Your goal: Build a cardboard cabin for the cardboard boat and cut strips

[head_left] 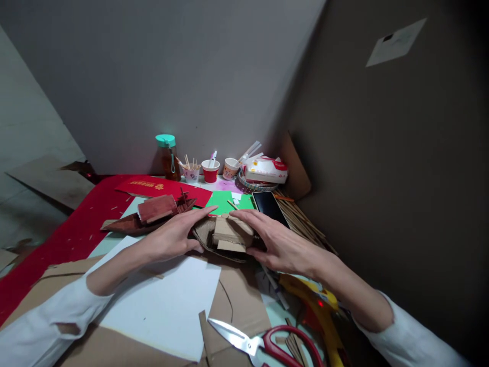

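A small brown cardboard model (228, 235), a boat-like hull with a boxy cabin on top, sits on the table in front of me. My left hand (174, 235) grips its left side, fingers stretched toward the green sheet. My right hand (275, 242) holds its right side, fingers laid over the cabin. Both wrists come out of white sleeves.
A dark red model boat (151, 214) lies just left of the cardboard one. White paper (168, 300), cardboard sheets, red-handled scissors (267, 344), a phone (269, 206), green paper (223, 201), cups (210, 171) and a bottle (167, 155) crowd the table. A cardboard wall (382, 168) stands right.
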Available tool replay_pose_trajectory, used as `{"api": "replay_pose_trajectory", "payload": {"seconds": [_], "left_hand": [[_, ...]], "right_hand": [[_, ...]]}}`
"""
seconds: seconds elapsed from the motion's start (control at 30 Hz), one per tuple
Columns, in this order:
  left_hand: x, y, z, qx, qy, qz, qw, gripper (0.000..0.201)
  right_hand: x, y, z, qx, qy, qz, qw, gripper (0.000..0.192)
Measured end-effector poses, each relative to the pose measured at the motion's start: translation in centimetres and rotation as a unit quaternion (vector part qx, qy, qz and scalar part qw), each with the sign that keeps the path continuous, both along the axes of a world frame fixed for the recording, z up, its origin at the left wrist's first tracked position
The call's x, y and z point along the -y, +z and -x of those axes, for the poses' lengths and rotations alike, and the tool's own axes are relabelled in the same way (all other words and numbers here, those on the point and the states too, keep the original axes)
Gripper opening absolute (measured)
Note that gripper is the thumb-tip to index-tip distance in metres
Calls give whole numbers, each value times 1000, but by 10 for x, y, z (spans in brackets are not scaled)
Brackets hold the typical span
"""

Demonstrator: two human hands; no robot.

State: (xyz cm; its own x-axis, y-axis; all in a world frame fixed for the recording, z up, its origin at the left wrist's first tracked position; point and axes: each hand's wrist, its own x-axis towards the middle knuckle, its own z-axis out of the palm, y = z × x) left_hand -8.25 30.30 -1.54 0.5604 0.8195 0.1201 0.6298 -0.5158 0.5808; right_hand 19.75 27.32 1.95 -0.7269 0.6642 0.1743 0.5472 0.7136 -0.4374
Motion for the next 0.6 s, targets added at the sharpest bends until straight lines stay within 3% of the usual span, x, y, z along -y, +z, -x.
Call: {"api": "replay_pose_trajectory", "payload": {"seconds": [0.23,0.37,0.47,0.6], "left_hand": [[6,-1,-3,-11,18,19,1000,90],[9,0,-7,-9,28,34,999,95],[10,-1,-7,-3,32,40,999,93],[12,-3,-6,5,37,40,999,90]], "right_hand": [[8,-3,0,6,-20,-5,1000,88],[12,-1,-12,7,-46,-9,999,87],[16,0,-26,-4,-81,-17,997,78],[23,-3,-39,-21,-165,-11,986,49]]}}
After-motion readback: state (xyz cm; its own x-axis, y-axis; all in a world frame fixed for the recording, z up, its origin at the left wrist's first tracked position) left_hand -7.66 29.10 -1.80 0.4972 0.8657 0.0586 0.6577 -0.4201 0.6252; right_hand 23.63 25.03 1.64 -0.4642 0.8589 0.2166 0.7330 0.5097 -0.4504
